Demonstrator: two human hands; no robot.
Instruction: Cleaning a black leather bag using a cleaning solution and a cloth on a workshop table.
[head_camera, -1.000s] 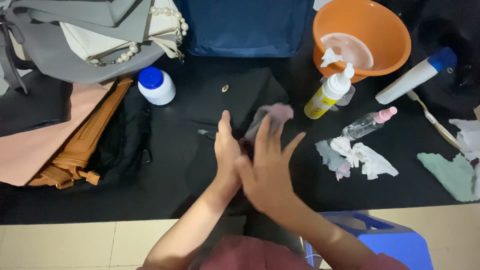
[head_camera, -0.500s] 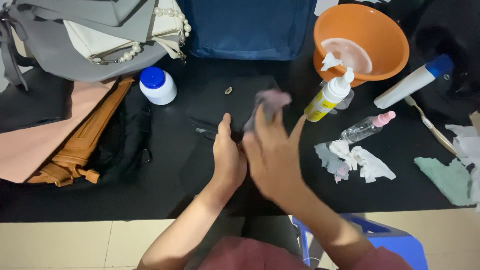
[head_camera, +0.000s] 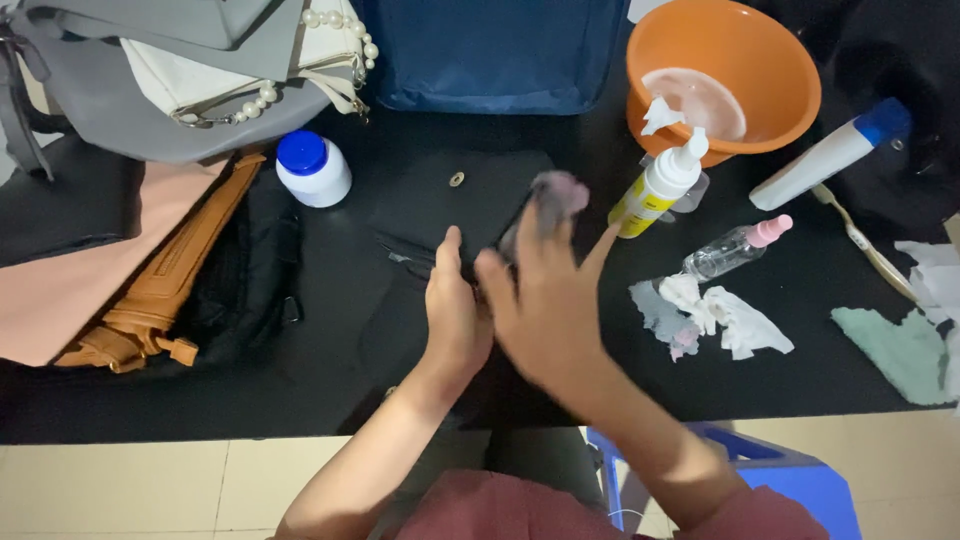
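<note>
On the black table (head_camera: 300, 400), both hands' fingers grip a black bag (head_camera: 450, 200); the orange bowl (head_camera: 770, 70) holds a wipe.

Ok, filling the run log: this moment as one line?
left hand: holds black bag | right hand: presses pinkish cloth on bag | nearby: pump bottle, orange basin

The light is soft and even, and it seems to come from above. The black bench (head_camera: 300, 330) soaks up light, so dark things on it are hard to tell apart. The round orange plastic bowl (head_camera: 790, 95) at 1 o'clock looks bright, with a pale shine inside. The right hand (head_camera: 550, 300) is blurry, most of all at its fingers (head_camera: 530, 225) and the small greyish cloth (head_camera: 558, 190). The left hand (head_camera: 455, 320) looks sharper. Shadows are faint. The tan floor tiles (head_camera: 120, 490) at 7 o'clock are evenly lit.
</note>
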